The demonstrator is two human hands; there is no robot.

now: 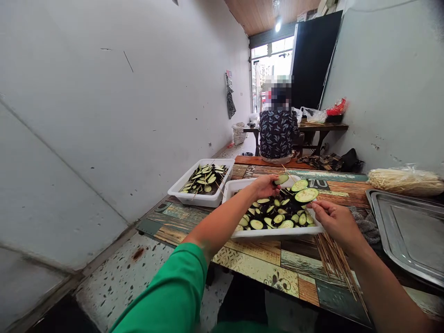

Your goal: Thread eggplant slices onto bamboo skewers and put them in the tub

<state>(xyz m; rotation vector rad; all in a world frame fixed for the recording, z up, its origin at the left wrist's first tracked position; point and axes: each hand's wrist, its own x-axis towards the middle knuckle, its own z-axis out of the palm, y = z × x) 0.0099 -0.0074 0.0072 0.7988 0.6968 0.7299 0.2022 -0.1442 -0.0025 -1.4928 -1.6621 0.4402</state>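
Note:
My left hand (264, 186) is closed on an eggplant slice (282, 179), above the front white tub (277, 232). My right hand (333, 219) pinches the lower end of a thin skewer, mostly hidden, that carries a few oval eggplant slices (307, 195). Those slices hang over the tub's right side. Many loose eggplant slices (256, 224) with dark skin and pale green flesh lie in the tub below. A bundle of bare wooden skewers (335, 259) rests on the table beneath my right forearm.
A second white tub (199, 200) at the left holds skewered eggplant slices. Stacked metal trays (412, 231), a grey cloth (364, 225) and a bag of pale thin strands (405, 180) lie at the right. A person (279, 132) sits beyond the table, back turned.

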